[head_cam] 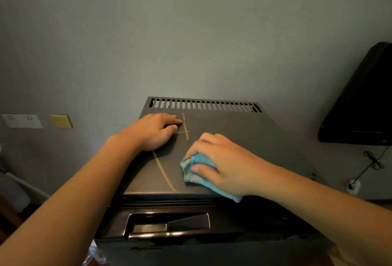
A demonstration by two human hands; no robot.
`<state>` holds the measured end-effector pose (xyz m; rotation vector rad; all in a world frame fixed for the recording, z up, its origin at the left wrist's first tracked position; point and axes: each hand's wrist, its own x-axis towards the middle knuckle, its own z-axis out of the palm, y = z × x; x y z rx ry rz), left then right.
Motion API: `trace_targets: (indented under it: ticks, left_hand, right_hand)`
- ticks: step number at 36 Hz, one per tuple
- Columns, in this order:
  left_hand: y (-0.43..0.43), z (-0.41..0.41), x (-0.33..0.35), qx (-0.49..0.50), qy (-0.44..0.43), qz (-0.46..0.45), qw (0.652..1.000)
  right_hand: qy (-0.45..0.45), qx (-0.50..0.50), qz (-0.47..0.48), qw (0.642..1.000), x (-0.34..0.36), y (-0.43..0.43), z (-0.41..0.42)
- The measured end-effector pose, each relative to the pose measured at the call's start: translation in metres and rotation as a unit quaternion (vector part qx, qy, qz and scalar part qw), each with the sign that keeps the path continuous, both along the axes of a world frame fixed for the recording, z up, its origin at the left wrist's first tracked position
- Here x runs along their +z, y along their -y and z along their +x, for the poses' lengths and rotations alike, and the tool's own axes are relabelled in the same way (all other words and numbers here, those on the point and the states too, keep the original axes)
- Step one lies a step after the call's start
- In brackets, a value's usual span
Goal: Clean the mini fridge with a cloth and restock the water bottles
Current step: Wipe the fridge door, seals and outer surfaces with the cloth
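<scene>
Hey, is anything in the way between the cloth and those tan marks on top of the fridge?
Nothing visible blocks the cloth in the right hand from the long tan streak beside it. The left hand rests right beside the cross mark farther back.

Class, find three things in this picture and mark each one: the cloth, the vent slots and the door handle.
cloth (187, 175), head view, on the bunched blue fabric at its left end.
vent slots (203, 104), head view, middle of the slotted row.
door handle (167, 224), head view, centre of the recessed grip.
</scene>
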<state>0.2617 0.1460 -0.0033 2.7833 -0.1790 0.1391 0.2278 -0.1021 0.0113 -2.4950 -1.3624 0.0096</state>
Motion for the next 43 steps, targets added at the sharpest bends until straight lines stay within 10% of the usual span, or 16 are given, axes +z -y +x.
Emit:
trace_targets:
  ticks: [12,22,34,43]
  left_hand:
    - [-0.003,0.001,-0.004,0.008,0.042,-0.002,0.999]
    - [-0.025,0.0,-0.015,0.074,0.093,-0.041,0.992]
    - [-0.019,-0.005,-0.014,0.082,0.087,-0.059,0.991]
    - [-0.02,-0.001,-0.016,0.085,0.091,-0.076,0.989]
  right_hand:
    - [0.05,-0.188,-0.05,0.98,0.003,-0.06,0.107]
    - [0.012,-0.061,-0.005,0.998,-0.007,-0.037,0.064]
    - [0.043,-0.195,-0.051,0.979,0.002,-0.103,0.153]
    - [0.019,-0.019,0.001,1.0,-0.007,-0.057,0.063]
